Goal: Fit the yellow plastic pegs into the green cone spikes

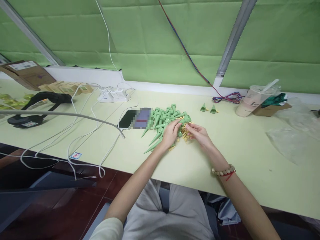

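Note:
A heap of green cone-shaped plastic spikes lies in the middle of the pale table. Small yellow plastic pieces are scattered beside the heap. My left hand is closed around one green spike, whose wide end sticks out past the fingers. My right hand is just to the right, fingers pinched together at the yellow pieces; what it holds is too small to name. A beaded bracelet is on my right wrist.
A phone lies left of the heap, with white cables and a power strip beyond. Two lone green caps sit behind. A lidded drink cup, a cardboard box and clear plastic bags are at right. A black tool is at left.

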A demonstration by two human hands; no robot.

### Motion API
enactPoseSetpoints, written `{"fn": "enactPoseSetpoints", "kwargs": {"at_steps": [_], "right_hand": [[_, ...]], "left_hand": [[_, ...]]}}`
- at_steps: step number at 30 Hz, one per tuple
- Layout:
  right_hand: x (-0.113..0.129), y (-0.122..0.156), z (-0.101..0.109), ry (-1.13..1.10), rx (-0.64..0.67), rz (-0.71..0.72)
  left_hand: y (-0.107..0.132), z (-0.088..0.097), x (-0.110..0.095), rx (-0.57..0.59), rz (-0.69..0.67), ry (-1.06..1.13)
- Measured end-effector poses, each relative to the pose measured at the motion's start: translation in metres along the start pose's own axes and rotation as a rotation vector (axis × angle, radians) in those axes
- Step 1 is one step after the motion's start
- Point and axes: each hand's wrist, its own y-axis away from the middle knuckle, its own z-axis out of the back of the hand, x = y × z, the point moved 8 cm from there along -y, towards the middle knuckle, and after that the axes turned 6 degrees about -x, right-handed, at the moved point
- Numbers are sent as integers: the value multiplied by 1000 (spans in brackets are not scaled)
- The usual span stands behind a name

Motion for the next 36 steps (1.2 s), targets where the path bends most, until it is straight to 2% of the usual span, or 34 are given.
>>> {"fn": "enactPoseSetpoints", "kwargs": {"at_steps": [6, 8, 10, 13, 16, 18, 23, 26, 32, 36], "right_hand": [[3, 3, -8, -87, 81, -30], [2, 4, -9, -94, 44, 11], [4, 4, -4, -76, -61, 111], [13, 10, 6, 11, -243, 337], [23, 14, 9, 87, -302, 482], [20, 11, 6, 60, -240, 417], [-7, 5, -23, -223, 140, -70], [-6, 12, -35, -336, 296, -161], [-7, 18, -38, -457, 328, -273], [-4, 17, -36, -487, 315, -248]], "left_hand": [[1, 4, -4, -36, -49, -34], [3, 4, -6, -27, -63, -93], [5, 4, -8, -13, -71, -156], [7, 2, -10, 2, -70, -222], [7, 1, -9, -4, -36, -239], [5, 2, -7, -18, -11, -214], [1, 4, -2, -35, 42, -82], [1, 5, -1, -36, 51, -27], [1, 3, -3, -29, 47, 68], [0, 2, -7, 7, 1, 86]]}}
